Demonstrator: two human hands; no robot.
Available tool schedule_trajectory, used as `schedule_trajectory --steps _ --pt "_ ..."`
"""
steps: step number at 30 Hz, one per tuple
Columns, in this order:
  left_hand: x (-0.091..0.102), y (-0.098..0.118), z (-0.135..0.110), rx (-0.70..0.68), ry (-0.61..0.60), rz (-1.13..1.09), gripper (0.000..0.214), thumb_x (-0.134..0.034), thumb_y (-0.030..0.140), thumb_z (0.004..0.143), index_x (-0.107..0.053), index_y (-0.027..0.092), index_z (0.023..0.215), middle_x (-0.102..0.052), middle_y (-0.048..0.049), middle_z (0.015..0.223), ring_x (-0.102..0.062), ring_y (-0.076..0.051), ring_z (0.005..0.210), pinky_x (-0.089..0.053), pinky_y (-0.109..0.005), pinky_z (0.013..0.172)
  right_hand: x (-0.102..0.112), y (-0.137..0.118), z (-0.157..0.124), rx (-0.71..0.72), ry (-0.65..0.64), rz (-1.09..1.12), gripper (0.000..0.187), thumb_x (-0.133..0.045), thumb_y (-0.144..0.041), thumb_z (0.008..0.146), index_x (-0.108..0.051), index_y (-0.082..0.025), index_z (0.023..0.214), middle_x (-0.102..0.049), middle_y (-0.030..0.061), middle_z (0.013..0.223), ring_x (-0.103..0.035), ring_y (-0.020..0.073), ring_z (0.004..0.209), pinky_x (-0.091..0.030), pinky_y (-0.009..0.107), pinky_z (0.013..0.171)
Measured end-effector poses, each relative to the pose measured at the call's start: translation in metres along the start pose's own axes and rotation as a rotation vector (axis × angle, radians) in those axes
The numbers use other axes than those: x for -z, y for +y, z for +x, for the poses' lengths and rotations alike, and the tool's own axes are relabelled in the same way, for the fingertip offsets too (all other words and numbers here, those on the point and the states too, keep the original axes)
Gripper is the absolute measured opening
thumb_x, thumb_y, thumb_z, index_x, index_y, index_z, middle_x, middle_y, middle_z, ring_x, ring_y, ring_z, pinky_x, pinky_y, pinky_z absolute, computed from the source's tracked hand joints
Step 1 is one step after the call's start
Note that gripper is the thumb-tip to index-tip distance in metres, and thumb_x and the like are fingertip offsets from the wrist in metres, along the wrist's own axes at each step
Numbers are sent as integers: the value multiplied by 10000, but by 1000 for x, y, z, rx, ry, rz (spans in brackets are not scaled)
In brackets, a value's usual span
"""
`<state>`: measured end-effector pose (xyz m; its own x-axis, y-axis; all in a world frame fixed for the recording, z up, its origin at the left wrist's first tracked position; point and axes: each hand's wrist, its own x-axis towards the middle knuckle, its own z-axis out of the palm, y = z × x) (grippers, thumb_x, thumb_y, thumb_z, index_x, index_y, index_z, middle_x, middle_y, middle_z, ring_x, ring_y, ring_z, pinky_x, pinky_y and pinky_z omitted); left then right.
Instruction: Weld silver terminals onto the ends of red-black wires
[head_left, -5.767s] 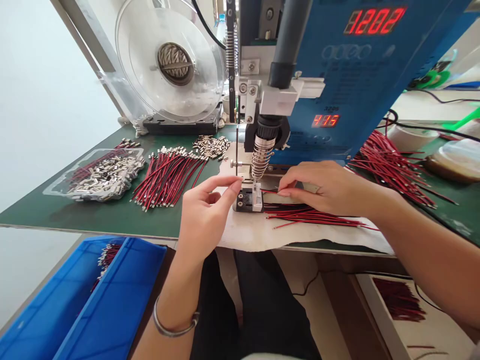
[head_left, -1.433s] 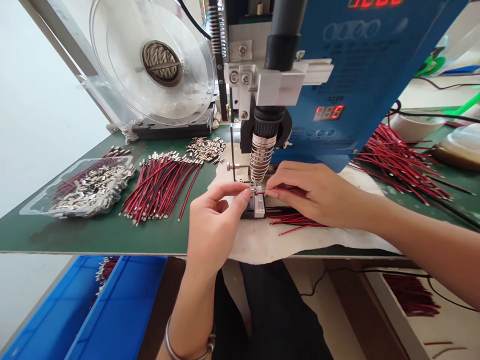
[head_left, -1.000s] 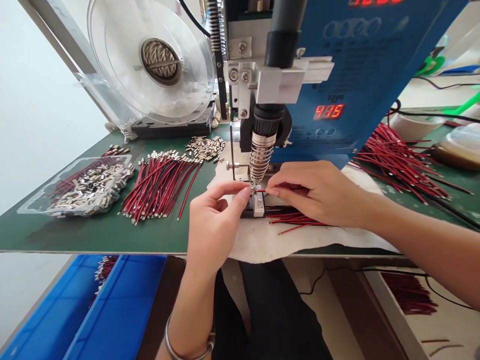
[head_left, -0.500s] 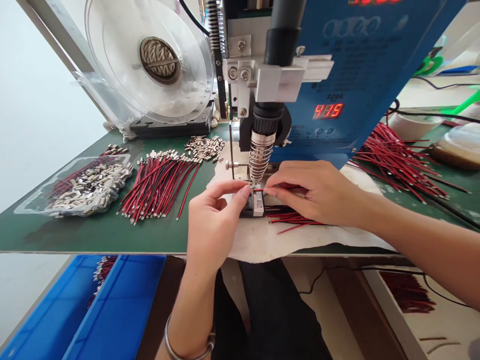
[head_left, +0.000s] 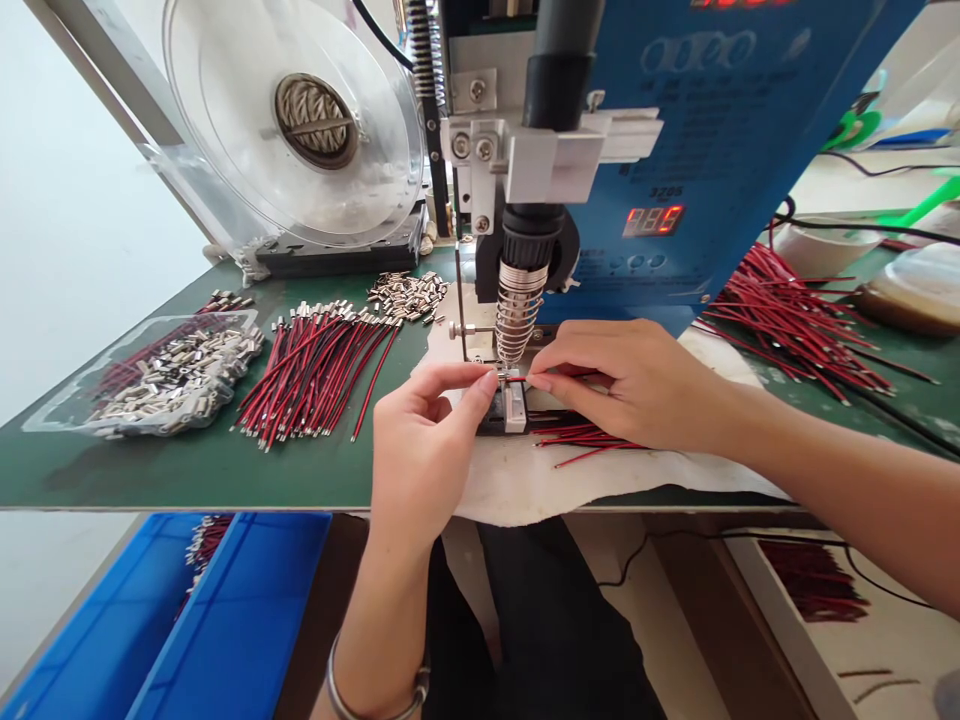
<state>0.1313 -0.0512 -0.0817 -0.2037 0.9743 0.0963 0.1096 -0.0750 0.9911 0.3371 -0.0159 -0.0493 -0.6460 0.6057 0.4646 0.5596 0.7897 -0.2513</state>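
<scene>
My left hand (head_left: pixel 429 440) is closed in a pinch of thumb and forefinger on a small metal connector, mostly hidden by the fingertips. Opposite it, my right hand (head_left: pixel 637 385) pinches a red-and-black wire (head_left: pixel 516 379) that spans the gap between the hands. Both sets of fingertips are just above a small metal fixture block (head_left: pixel 515 408). Directly over the wire end stands the soldering iron (head_left: pixel 521 300) with a spring coiled around it; whether its tip touches the joint cannot be made out. Several loose wires (head_left: pixel 581 437) lie under my right hand.
A blue soldering machine (head_left: pixel 675 180) stands behind the hands. To the left are a wire bundle (head_left: pixel 319 370), a connector pile (head_left: pixel 409 295), a clear connector tray (head_left: pixel 56 412) and a large clear reel (head_left: pixel 225 130). More wires (head_left: pixel 787 320) lie right. Blue bins (head_left: pixel 247 610) sit below the table edge.
The hands and wire hold almost the same place. The machine's red display reads differently. The whole view has shifted very slightly.
</scene>
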Motion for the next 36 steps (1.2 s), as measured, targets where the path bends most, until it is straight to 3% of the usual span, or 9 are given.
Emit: schedule_trajectory --steps 8,17,24,36 --pt "1 0 0 31 -35 -9 145 -820 378 790 -797 238 826 -660 -1 790 -361 -60 542 -211 -282 513 -1 0 -2 -3 3 -1 206 -529 -265 1016 -703 -201 928 -652 14 762 -542 140 613 -409 293 600" --pt "0 0 0 5 -16 4 182 -837 387 776 -797 224 844 -737 -37 910 -603 -144 747 -325 -262 539 -1 0 0 -18 -5 7 212 -522 -272 1012 -702 -208 920 -685 28 789 -576 151 638 -427 299 619" --pt "0 0 0 -2 -7 -5 210 -846 406 768 -802 224 865 -757 -35 888 -633 -154 730 -370 -256 546 0 -3 0 -96 21 26 167 -546 -298 990 -679 -222 924 -704 5 760 -590 148 615 -429 294 616" --pt "0 0 0 -17 -8 -29 194 -847 382 772 -799 223 872 -768 -32 873 -637 -149 734 -384 -248 551 0 -3 0 -60 1 15 191 -536 -294 1005 -678 -217 905 -720 17 790 -629 165 675 -445 303 647"
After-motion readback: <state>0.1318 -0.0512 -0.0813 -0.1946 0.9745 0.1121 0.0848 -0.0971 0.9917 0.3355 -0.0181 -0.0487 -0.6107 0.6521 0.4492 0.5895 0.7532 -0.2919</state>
